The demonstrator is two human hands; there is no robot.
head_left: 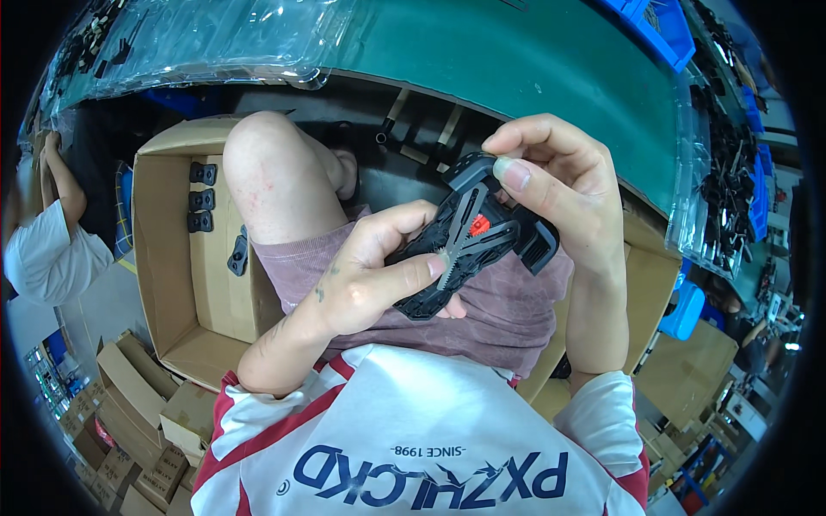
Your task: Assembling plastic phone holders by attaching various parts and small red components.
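Closed around the lower body of a black plastic holder (469,267), the left hand (366,279) lays its thumb along the front, the fingers tucked behind; the right hand (559,185) pinches the upper end between thumb and forefinger, its other fingers curled; the holder, with a red piece (479,225) at its middle, tilts in the air above the lap, between both hands. The left forearm slants up from the lower left; the right rises almost straight, its hand bent inward at the wrist. Beneath are mauve shorts (370,331) and a bare knee (268,172); beside the knee, an open cardboard box (163,284) holds small black parts (201,199). Across the top runs a green workbench (465,56), with clear plastic trays (215,39) at the left and a blue bin (662,30) at the right; farther right lie heaped black pieces (727,193); brown cartons (129,443) crowd the lower left; a co-worker in a pale shirt (56,262) appears at the left edge.
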